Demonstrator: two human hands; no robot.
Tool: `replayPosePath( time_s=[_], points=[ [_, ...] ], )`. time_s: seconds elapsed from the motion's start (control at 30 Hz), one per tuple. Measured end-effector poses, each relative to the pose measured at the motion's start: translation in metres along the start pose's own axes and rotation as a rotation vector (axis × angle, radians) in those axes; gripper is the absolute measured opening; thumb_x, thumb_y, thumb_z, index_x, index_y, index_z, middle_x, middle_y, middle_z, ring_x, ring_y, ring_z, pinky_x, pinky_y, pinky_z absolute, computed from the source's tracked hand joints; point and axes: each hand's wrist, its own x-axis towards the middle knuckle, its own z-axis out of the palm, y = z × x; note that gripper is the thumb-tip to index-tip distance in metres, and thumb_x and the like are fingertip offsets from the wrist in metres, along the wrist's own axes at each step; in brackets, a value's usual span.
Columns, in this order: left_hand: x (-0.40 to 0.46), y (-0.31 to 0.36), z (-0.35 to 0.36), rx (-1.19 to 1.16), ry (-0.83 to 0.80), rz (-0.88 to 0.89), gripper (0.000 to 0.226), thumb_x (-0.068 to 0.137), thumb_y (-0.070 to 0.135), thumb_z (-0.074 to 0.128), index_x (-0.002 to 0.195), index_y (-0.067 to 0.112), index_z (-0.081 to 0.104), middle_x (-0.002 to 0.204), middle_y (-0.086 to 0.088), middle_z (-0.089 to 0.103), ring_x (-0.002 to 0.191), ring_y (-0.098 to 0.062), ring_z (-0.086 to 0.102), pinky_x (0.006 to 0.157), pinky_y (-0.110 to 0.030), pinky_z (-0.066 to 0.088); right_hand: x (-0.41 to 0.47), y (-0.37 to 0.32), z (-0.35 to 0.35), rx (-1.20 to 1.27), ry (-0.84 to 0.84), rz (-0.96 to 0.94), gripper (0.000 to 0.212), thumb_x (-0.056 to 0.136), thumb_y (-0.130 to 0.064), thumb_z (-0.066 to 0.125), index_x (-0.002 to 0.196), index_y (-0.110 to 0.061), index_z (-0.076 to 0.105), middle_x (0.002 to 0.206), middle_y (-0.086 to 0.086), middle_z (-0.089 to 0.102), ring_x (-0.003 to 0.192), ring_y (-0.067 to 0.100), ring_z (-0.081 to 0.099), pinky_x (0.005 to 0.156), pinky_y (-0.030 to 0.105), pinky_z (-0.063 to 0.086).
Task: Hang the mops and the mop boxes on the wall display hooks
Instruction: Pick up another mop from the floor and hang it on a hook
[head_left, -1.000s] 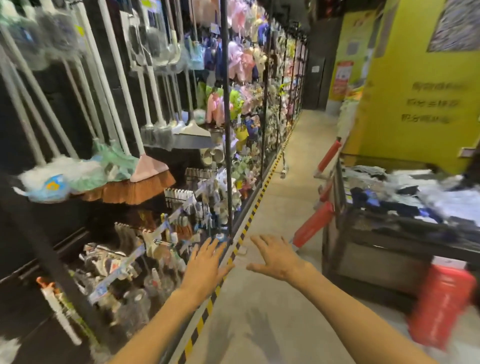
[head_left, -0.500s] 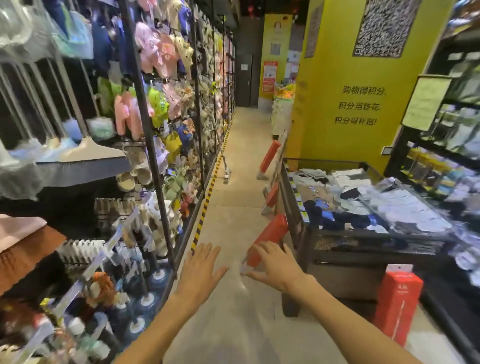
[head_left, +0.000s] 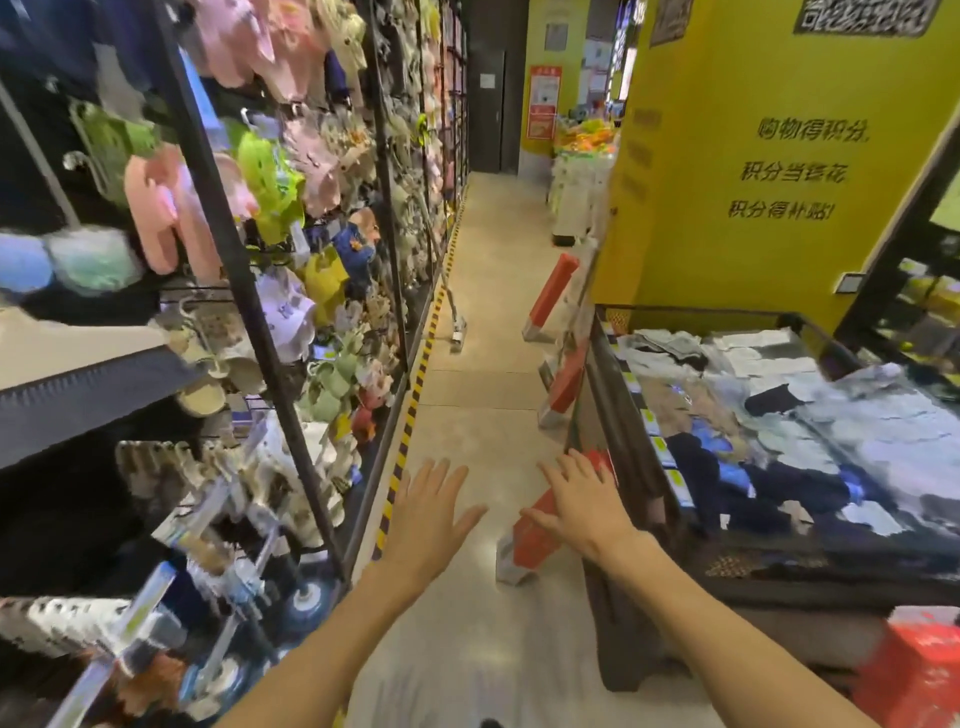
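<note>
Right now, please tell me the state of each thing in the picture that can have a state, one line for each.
left hand: open, fingers spread, holding nothing.
right hand: open, reaching toward the nearest red box; contact cannot be told.
nearest red box: on the floor, leaning tilted against the bin.
two farther red boxes: also leaning, not hung.
mop: standing on the floor by the wall display, not hung.
bin: full of folded goods.
</note>
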Motion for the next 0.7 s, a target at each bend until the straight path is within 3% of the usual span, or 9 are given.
replayPosePath(
  time_s=[0.07,0.17,0.2,0.3,0.37,0.5,0.63,0.7],
  points=[
    [0.047,-0.016,0.002,-0.011,-0.029,-0.034,0.075,0.100,0.074,0.029,0.160,0.029,0.036,0.171,-0.002,0.029,0.160,-0.024,0.021,0.129,-0.047,0.016,0.054,0.007,0.002,0.020,-0.004,0.005,0.084,0.097,-0.075,0.042,0.163,-0.025,0.029,0.165,0.006,0.034,0.158,0.030,0.023,0.123,0.047,0.023],
    [0.119,-0.040,-0.001,0.025,-0.048,-0.060,0.109,0.078,0.088,-0.011,0.163,0.031,0.027,0.172,0.001,0.023,0.161,-0.022,0.014,0.129,-0.045,0.012,0.136,0.016,-0.002,0.031,-0.002,0.010,0.086,0.094,-0.078,0.039,0.162,-0.026,0.032,0.163,0.004,0.037,0.155,0.029,0.028,0.120,0.043,0.026],
    [0.143,-0.048,-0.004,0.023,-0.063,-0.073,0.110,0.076,0.088,-0.012,0.163,0.031,0.026,0.172,0.001,0.023,0.161,-0.022,0.014,0.129,-0.044,0.012,0.163,0.020,-0.003,0.038,-0.009,0.015,0.084,0.095,-0.076,0.044,0.162,-0.027,0.031,0.163,0.003,0.037,0.155,0.028,0.028,0.120,0.044,0.026],
    [0.212,-0.072,-0.009,0.000,-0.084,-0.103,0.077,0.100,0.073,0.025,0.163,0.030,0.027,0.172,0.001,0.024,0.162,-0.022,0.013,0.129,-0.043,0.009,0.239,0.028,-0.006,0.021,-0.020,0.025,0.084,0.095,-0.076,0.047,0.162,-0.028,0.032,0.163,0.003,0.039,0.154,0.029,0.030,0.120,0.048,0.029],
    [0.257,-0.087,-0.009,0.005,-0.095,-0.090,0.070,0.104,0.065,0.037,0.163,0.029,0.028,0.172,0.000,0.024,0.161,-0.022,0.015,0.129,-0.042,0.009,0.286,0.031,-0.010,0.007,-0.038,0.022,0.084,0.095,-0.076,0.047,0.161,-0.026,0.033,0.161,0.004,0.042,0.152,0.029,0.034,0.119,0.048,0.031],
    [0.354,-0.117,0.003,-0.002,-0.097,-0.066,0.070,0.103,0.067,0.036,0.162,0.030,0.031,0.172,0.000,0.026,0.160,-0.021,0.018,0.128,-0.045,0.016,0.379,0.041,-0.014,-0.008,-0.059,0.022,0.083,0.097,-0.074,0.047,0.162,-0.024,0.031,0.162,0.007,0.040,0.152,0.030,0.033,0.121,0.048,0.029],
    [0.464,-0.152,0.021,0.007,-0.049,0.006,0.081,0.095,0.074,0.019,0.159,0.028,0.038,0.167,-0.001,0.035,0.158,-0.023,0.026,0.128,-0.046,0.016,0.483,0.050,-0.011,0.029,-0.081,0.051,0.083,0.099,-0.071,0.048,0.164,-0.025,0.026,0.167,0.008,0.032,0.158,0.031,0.025,0.126,0.053,0.020],
    [0.527,-0.174,0.027,0.021,-0.048,0.053,0.080,0.096,0.074,0.020,0.158,0.027,0.038,0.168,-0.002,0.035,0.158,-0.024,0.027,0.127,-0.047,0.018,0.540,0.055,-0.008,0.018,-0.071,0.073,0.084,0.098,-0.073,0.047,0.163,-0.025,0.028,0.167,0.006,0.034,0.157,0.031,0.027,0.126,0.054,0.018]
  ],
)
